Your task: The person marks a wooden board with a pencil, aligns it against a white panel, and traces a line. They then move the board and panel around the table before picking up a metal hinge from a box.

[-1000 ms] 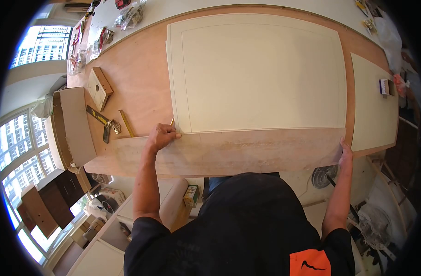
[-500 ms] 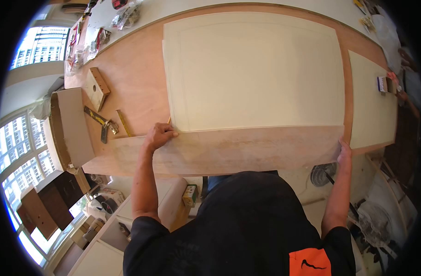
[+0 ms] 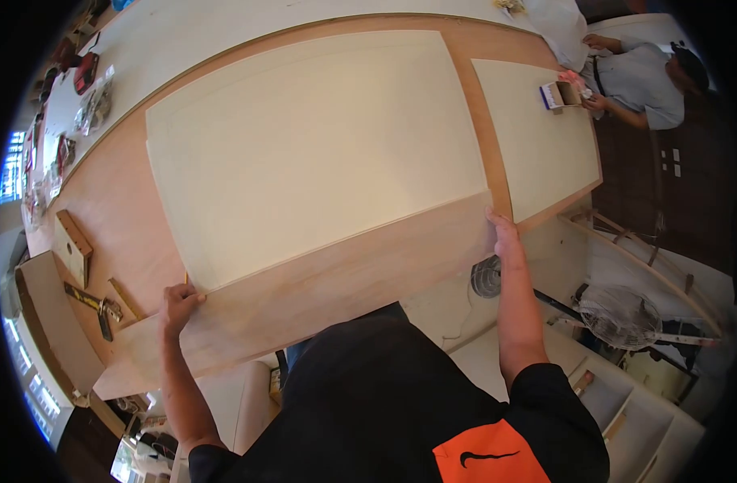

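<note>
A long reddish wooden board (image 3: 344,266) lies along the near edge of a large cream sheet (image 3: 320,153). Its left part is held by my left hand (image 3: 180,307), whose fingers are closed near the sheet's lower left corner. Only a bit of a thin yellow pencil (image 3: 186,278) shows above that hand. At the board's right end my right hand (image 3: 503,231) grips the edge, with the thumb on top and the other fingers mostly hidden.
On the left are a drilled wooden block (image 3: 74,248), a square (image 3: 94,306) and a cardboard box (image 3: 58,322). At the right, a second cream sheet (image 3: 537,137) bears a small box (image 3: 559,95). Another person (image 3: 646,84) stands beyond it; a fan (image 3: 619,316) is lower right.
The view has turned to the right, so the bench looks tilted and the other person shows more fully. Both hands stay at the same places on the board.
</note>
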`<state>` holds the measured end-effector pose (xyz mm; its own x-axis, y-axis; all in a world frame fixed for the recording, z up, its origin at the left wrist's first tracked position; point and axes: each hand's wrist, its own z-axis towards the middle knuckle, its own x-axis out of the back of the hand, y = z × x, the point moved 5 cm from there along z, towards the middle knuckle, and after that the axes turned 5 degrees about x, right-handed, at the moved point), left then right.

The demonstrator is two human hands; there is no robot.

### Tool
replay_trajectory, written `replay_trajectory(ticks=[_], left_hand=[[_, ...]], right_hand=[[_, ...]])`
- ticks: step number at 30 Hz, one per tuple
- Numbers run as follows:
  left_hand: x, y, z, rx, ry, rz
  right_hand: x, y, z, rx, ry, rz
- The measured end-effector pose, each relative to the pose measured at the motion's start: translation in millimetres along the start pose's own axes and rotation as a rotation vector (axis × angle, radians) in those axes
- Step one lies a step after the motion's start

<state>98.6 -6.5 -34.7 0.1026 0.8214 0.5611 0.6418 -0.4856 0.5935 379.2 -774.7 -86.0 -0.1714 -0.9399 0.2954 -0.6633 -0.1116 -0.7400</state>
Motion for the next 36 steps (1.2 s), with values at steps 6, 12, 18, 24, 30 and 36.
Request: replay_trajectory(ticks=[6,12,18,24,30,36], left_hand=[[0.4,-4.8,-0.5,0.085,0.001,-0.043],[0.2,-0.7,-2.8,0.1,0.021,-0.062],[0.3,-0.5,-3.1,0.095,0.016,-0.038],[0.7,1.8,-4.1,0.095,0.009,-0.043],[-0.1,-2.3,-3.3,0.121,0.01,-0.062],[1.6,5.3,-2.7,0.108,-0.017,-0.02]], right_hand=[[-7.2,-9.4,-12.5,-0.007,0.002,0.03],[-6.3,-9.5,-13.8,0.021,0.0,-0.009],[-2.8,-6.1,-10.2,-0.002,0.023,0.004],[-4.6,-6.1,-13.5,0.021,0.023,0.033],[-5.4,-5.6,-13.7,0.058,0.038,0.034],[-5.3,-6.7,-15.7,0.056,0.065,0.026]])
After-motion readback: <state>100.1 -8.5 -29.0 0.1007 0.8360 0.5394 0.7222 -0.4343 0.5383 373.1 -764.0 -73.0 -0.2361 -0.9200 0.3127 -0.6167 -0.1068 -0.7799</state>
